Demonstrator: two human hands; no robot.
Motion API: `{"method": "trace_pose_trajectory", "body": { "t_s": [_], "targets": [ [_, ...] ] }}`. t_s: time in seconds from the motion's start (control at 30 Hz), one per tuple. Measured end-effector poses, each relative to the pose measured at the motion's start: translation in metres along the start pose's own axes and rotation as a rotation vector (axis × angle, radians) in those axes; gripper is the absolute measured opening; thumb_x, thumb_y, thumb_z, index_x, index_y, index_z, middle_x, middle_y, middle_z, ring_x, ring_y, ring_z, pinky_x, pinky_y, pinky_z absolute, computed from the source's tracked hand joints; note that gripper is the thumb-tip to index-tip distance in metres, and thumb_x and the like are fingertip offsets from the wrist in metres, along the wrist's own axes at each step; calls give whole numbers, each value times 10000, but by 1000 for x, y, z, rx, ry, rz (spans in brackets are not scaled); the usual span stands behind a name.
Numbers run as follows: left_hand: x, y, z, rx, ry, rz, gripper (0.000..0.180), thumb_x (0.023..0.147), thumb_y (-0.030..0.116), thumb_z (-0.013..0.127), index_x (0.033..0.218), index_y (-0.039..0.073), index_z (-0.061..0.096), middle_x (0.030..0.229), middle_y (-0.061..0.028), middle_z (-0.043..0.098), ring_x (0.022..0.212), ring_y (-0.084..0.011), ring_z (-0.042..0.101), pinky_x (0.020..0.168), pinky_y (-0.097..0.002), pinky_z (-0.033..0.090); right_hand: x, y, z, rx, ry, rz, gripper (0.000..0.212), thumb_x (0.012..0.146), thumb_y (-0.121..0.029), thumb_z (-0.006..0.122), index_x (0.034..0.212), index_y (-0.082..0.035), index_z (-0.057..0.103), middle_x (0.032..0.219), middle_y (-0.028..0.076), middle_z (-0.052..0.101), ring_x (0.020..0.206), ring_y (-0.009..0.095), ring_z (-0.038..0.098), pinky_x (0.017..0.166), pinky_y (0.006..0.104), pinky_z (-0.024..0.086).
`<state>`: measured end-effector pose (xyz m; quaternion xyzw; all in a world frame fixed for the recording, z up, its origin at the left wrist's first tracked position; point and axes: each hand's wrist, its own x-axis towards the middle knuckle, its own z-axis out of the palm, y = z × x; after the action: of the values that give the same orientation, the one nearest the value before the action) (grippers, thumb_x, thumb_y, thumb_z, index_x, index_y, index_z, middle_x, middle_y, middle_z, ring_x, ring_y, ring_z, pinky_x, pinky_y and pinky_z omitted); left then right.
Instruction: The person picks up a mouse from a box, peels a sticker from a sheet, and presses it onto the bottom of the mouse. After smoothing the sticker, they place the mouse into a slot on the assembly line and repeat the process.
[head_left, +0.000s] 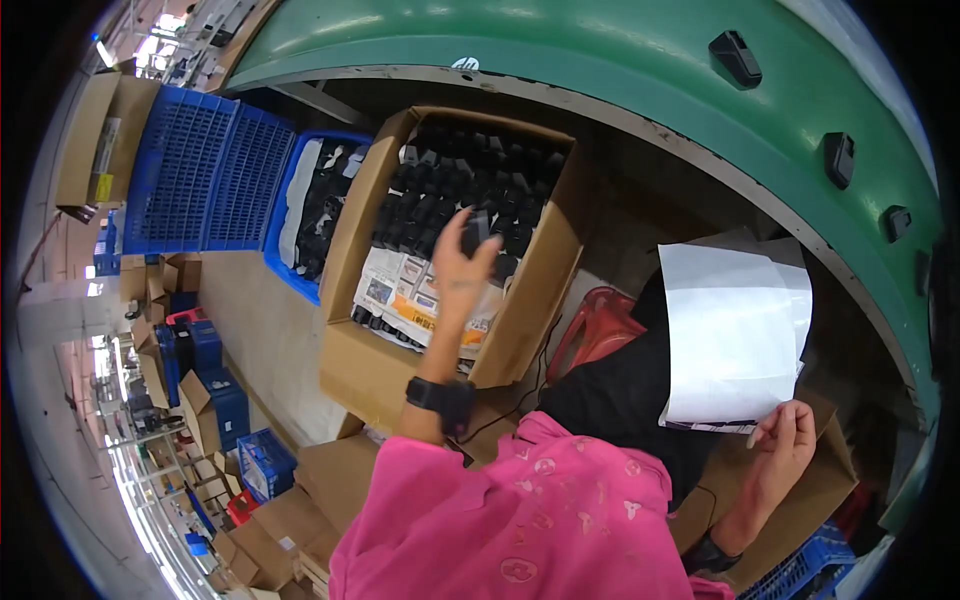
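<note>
My left hand (462,265) reaches over an open cardboard box (350,350), its fingers closed round a small black device (476,232). Rows of similar black devices (440,185) fill much of the box under it. Printed paper (400,290) with orange and white areas lies at the near side of those rows. At the right, my right hand (788,437) grips the lower corner of several white paper sheets (735,335). The sheets hang over my dark-clothed lap.
A green table (600,50) curves across the top, with several black devices (736,58) on it. Left of the box are a blue tray (290,255) of black parts and a blue crate (200,170). A red stool (600,325) stands beside my leg; more cartons (270,530) sit lower left.
</note>
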<state>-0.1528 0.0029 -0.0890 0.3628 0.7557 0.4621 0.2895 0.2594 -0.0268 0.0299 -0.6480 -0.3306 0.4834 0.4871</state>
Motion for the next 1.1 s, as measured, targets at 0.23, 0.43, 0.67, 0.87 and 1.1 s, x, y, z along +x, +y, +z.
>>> {"method": "trace_pose_trajectory", "body": {
  "t_s": [0.23,0.43,0.67,0.87,1.1],
  "targets": [
    [-40,-144,-50,520,-17,-74,500,663,153,800,1072,-59,607,891,-204,628,798,-285,606,671,-363,470,2,11,-24,15,51,-38,119,956,-125,505,881,-35,524,716,14,487,575,70,442,489,188,367],
    [-60,-159,-17,611,-28,96,410,800,159,668,1136,-56,574,953,-265,568,890,-437,548,789,-452,438,-6,7,-17,-63,60,-56,118,951,-125,509,883,-32,531,722,23,503,587,71,460,503,189,389],
    [-66,-155,-31,738,-111,125,373,902,221,536,1152,-55,560,1031,-275,563,937,-450,545,792,-465,453,-17,9,-15,-151,79,-61,142,929,-147,543,857,-26,547,669,22,523,539,72,487,483,194,397],
    [-21,57,54,197,179,538,267,906,164,557,1087,-31,572,979,-147,563,852,-245,562,740,-331,471,-27,18,-28,-95,205,-81,108,918,-112,549,885,-10,561,683,22,535,555,87,500,498,213,418],
    [86,255,218,456,0,819,629,883,527,516,1313,76,435,1226,-272,480,1001,-427,559,826,-465,467,-35,35,-13,-605,259,-471,255,807,-60,645,1048,4,595,818,86,553,695,157,549,608,241,449]
  ]
}}
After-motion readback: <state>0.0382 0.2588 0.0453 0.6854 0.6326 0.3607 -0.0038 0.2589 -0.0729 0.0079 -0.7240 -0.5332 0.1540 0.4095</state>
